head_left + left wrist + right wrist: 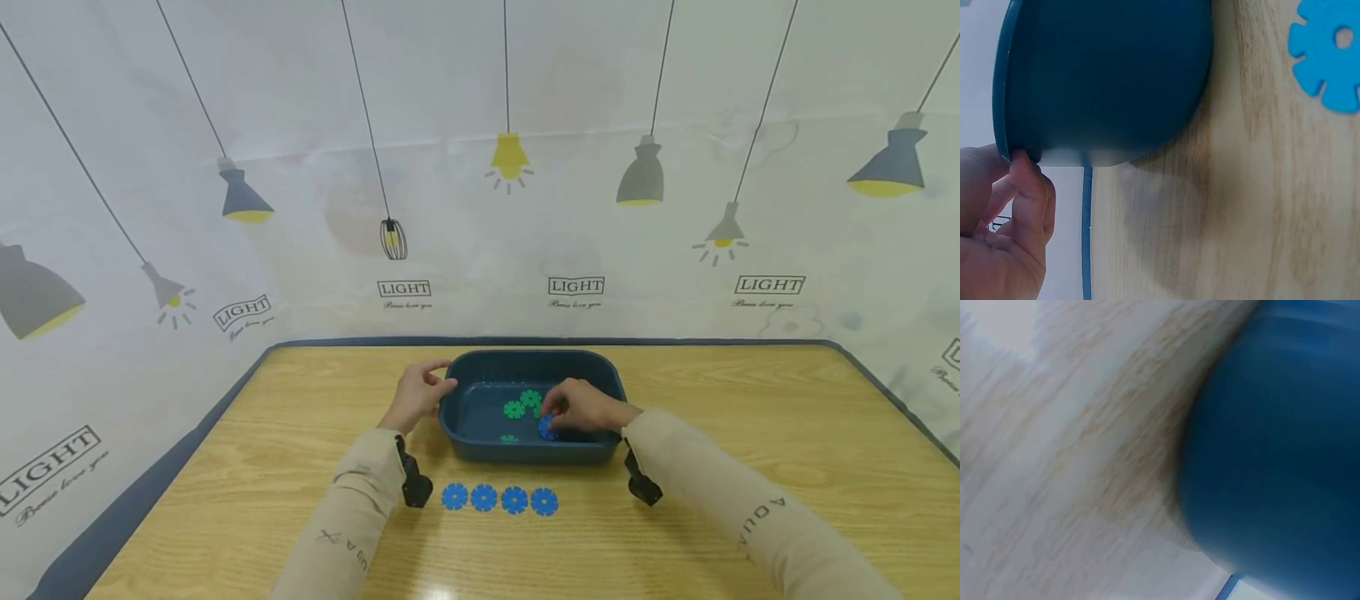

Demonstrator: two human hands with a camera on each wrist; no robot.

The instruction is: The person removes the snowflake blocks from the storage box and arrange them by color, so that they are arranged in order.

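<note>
A dark blue rectangular basin [468,450] stands on the table, with green notched plastic discs [513,409] lying inside. My left hand [417,395] pinches the basin's left rim; the left wrist view also shows its thumb and fingers at that rim. Reaching over the right side, my right hand [581,405] holds a blue notched disc [547,427] low inside the basin, its fingertips partly covering it. Several matching blue discs [483,497] lie flat in a row before the basin. In the right wrist view, the basin's outer wall [1279,456] hides the right hand.
The wood-grain table [750,467] extends around the basin on both sides. Behind it hangs a pale backdrop [465,242] printed with lamps. A dark blue border [360,341] runs along the table's far edge.
</note>
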